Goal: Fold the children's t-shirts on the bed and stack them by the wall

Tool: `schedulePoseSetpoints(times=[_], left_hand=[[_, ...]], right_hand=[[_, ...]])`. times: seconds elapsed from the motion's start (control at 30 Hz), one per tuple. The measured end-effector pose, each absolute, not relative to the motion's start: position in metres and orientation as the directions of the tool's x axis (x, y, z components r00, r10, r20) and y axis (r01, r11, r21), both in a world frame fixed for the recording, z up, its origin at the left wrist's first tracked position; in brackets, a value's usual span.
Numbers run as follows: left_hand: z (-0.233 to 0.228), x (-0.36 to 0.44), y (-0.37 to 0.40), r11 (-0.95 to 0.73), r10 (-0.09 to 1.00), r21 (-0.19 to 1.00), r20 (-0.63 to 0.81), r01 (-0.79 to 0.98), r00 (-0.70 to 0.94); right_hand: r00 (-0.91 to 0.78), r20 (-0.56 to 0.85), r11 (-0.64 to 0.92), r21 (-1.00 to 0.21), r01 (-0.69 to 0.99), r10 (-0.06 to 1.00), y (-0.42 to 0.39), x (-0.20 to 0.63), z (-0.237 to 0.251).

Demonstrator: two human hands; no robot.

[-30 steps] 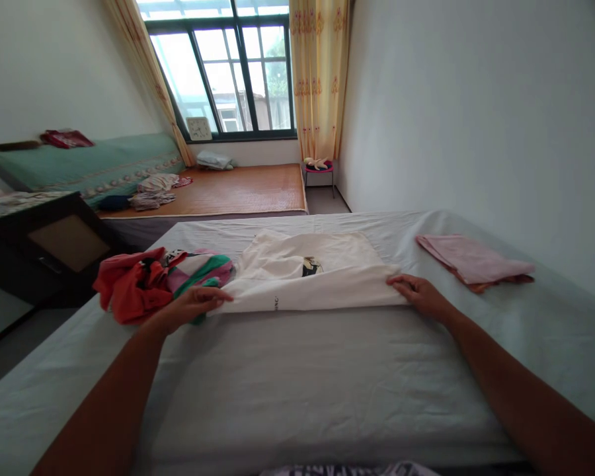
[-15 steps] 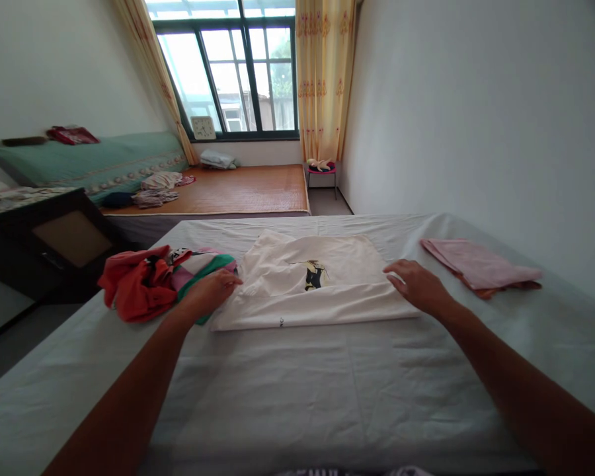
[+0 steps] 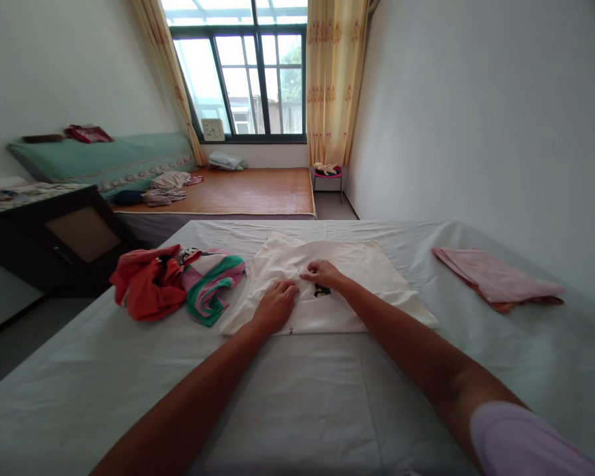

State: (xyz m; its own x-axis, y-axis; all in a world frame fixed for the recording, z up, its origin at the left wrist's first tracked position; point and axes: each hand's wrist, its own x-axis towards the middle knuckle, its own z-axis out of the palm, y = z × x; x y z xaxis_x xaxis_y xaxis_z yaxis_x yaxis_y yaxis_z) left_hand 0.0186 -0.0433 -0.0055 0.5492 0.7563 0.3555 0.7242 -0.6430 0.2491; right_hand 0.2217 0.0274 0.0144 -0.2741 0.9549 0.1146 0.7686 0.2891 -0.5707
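A cream T-shirt (image 3: 371,264) lies folded on the sheet in front of me, its dark printed figure (image 3: 322,291) partly covered by my right arm. My left hand (image 3: 279,305) rests palm down on the shirt's left middle, fingers stretched out over the cloth. Just beyond it, my right hand (image 3: 322,272) reaches across to the shirt's centre. Its fingers are curled, with thumb and forefinger pinched at the cloth. Small dark lettering (image 3: 291,330) shows at the shirt's near edge.
Left of the shirt is a crumpled heap of red clothing (image 3: 151,284) and a green-and-pink garment (image 3: 211,287). A folded pink garment (image 3: 498,274) lies at the right. The pale sheet (image 3: 297,396) covers the surface. Beyond stand a bed (image 3: 258,188) and a dark cabinet (image 3: 79,244).
Both hands have moved inward from the shirt's left and right sides to its middle, the right hand travelling further. The view has shifted slightly.
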Motion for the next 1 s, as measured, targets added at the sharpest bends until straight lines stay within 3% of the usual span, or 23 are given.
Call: schedulePoseSetpoints(times=[0.1, 0.17, 0.27, 0.37, 0.43, 0.5, 0.63, 0.8, 0.93, 1.0], left_hand=[[-0.01, 0.02, -0.041, -0.588, 0.794, 0.195, 0.325, 0.785, 0.514], [-0.013, 0.022, -0.04, -0.54, 0.827, 0.161, 0.286, 0.826, 0.484], [-0.016, 0.021, -0.037, -0.484, 0.863, 0.143, 0.242, 0.863, 0.444], [-0.015, 0.013, -0.032, -0.483, 0.867, 0.153, 0.219, 0.862, 0.447], [-0.014, 0.005, -0.028, -0.492, 0.863, 0.151, 0.217, 0.857, 0.457], [-0.013, -0.003, -0.026, -0.485, 0.864, 0.138, 0.227, 0.864, 0.449], [-0.013, -0.008, -0.027, -0.45, 0.879, 0.094, 0.219, 0.888, 0.423], [-0.011, -0.005, -0.029, -0.402, 0.903, 0.034, 0.178, 0.915, 0.391], [-0.014, -0.005, -0.026, -0.379, 0.912, 0.023, 0.177, 0.925, 0.369], [-0.017, -0.006, -0.024, -0.352, 0.922, 0.019, 0.182, 0.936, 0.343]], right_hand=[[-0.22, 0.081, 0.22, -0.635, 0.741, 0.972, 0.039, 0.227, 0.011], [-0.162, 0.101, 0.191, -0.6, 0.777, 0.981, 0.04, 0.229, 0.01], [-0.136, 0.325, 0.289, -0.488, 0.824, 0.936, 0.028, 0.221, 0.014], [-0.341, 0.421, 0.51, -0.403, 0.76, 0.841, -0.003, 0.201, 0.014], [-0.552, 0.34, 0.648, -0.362, 0.67, 0.761, -0.027, 0.189, 0.009], [-0.627, 0.249, 0.674, -0.315, 0.668, 0.738, -0.045, 0.185, 0.0], [-0.54, 0.128, 0.554, -0.247, 0.795, 0.832, -0.057, 0.211, -0.013], [-0.385, 0.094, 0.396, -0.142, 0.907, 0.918, -0.05, 0.286, -0.018], [-0.198, 0.145, 0.209, -0.068, 0.976, 0.969, -0.047, 0.367, -0.026], [-0.039, 0.232, 0.061, -0.087, 0.994, 0.972, -0.047, 0.406, -0.028]])
